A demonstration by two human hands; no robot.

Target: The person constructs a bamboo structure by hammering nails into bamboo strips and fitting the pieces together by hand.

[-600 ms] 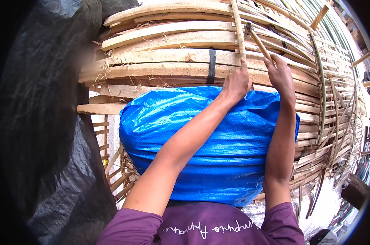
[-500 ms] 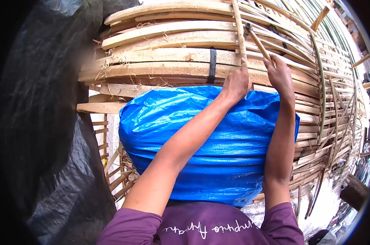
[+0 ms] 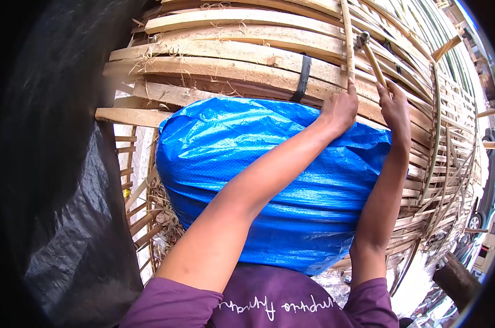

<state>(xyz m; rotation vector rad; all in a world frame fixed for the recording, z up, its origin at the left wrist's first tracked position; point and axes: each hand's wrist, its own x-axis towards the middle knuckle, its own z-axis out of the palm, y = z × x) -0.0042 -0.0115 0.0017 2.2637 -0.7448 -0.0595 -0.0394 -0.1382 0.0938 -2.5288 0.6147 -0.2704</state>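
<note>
My left hand (image 3: 340, 112) is closed round the lower end of a thin wooden strip (image 3: 348, 41), which lies across the stacked wooden slats (image 3: 236, 54). To its right, my right hand (image 3: 395, 108) grips the handle of a hammer (image 3: 372, 57). The hammer's metal head is beside the strip, near the top of the view. A black band (image 3: 302, 77) wraps some slats left of my left hand. Both forearms pass over a blue tarp bundle (image 3: 225, 147) in front of my body.
Dark plastic sheeting (image 3: 67, 218) hangs along the left. A lattice of thin strips (image 3: 449, 158) spreads to the right. A thick dark log end (image 3: 456, 281) is at the lower right, and a parked vehicle (image 3: 483, 202) shows at the far right edge.
The view has turned and shifted, so the hands appear further right and the slats higher and tilted. Both hands keep their holds, with the hammer still close to the strip.
</note>
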